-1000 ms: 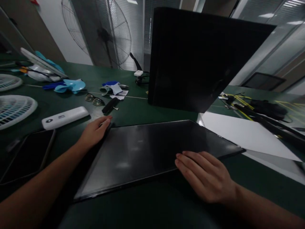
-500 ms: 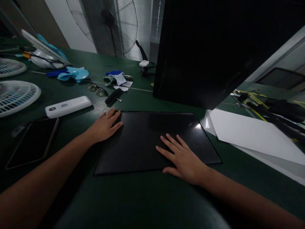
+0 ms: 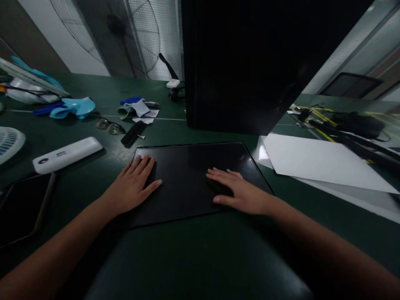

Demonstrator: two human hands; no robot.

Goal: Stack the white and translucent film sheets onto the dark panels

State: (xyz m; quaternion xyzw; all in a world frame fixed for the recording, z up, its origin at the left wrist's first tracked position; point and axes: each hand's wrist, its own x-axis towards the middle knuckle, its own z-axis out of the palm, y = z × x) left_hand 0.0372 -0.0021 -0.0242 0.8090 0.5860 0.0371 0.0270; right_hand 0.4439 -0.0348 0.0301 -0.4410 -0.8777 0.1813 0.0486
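A: Moved since the earlier frame?

B: Left hand [image 3: 128, 189], shifted farther in over the left side of the black panel [image 3: 184, 179]; right hand [image 3: 239, 191], its spread fingers drawn together.

A: Location of panel?

B: Flat on the green counter [image 3: 200, 258], before the large black upright block [image 3: 250, 62]. White sheet [image 3: 321, 160] to the right, near it; white case [image 3: 67, 156] and phone [image 3: 23, 208] off to the left.

A: State of grip?

B: Left: open, palm down, thumb apart, nothing clasped. Right: open, fingers close together, thumb apart, nothing clasped; whether every fingertip touches the surface, cannot tell.

A: Handling?

B: Judged thin, stiff, fairly light for its breadth. Glossy face, probably slippery under flat fingers. Likely fragile: pressure mid-face or a twist could crack it.

A: Best hold?

B: Opposite short edges, left and right, fingertips beneath the rim, thumbs on the border, both sides level.
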